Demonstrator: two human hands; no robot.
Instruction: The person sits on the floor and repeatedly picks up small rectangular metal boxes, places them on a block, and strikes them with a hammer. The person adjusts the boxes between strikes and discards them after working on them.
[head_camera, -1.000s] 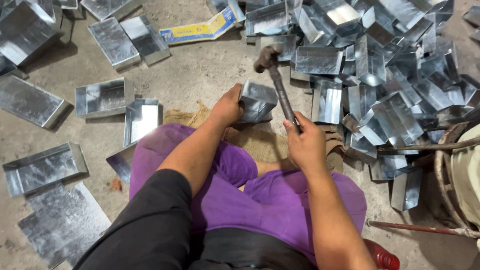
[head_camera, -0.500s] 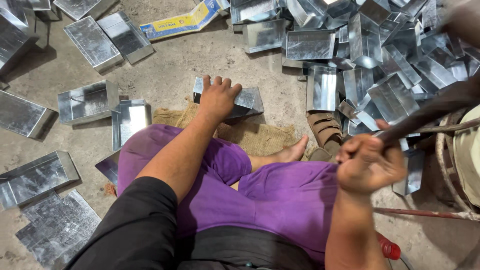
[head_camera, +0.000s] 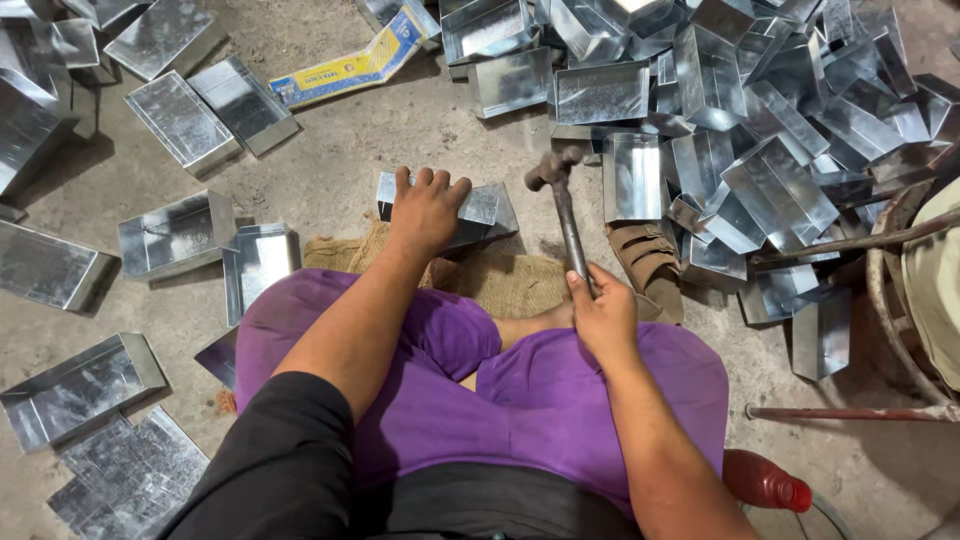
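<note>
My left hand (head_camera: 425, 210) lies palm-down on a shiny sheet-metal box (head_camera: 484, 212) that rests on the floor at the edge of a burlap sack (head_camera: 500, 278). My right hand (head_camera: 600, 315) grips the handle of a hammer (head_camera: 562, 205). The hammer's head points away from me and hangs just right of the box, not touching it. I sit cross-legged in purple trousers (head_camera: 520, 390).
A big heap of similar metal boxes (head_camera: 760, 130) fills the upper right. More boxes (head_camera: 175, 235) are scattered on the left floor. A brown sandal (head_camera: 650, 262) lies by the sack, a yellow-and-blue carton (head_camera: 350, 62) farther off, a red bottle (head_camera: 765, 482) at my right hip.
My right hand, raised high to the right half a second ago, has swung the hammer back down beside the box. My left hand stays pressed on the box.
</note>
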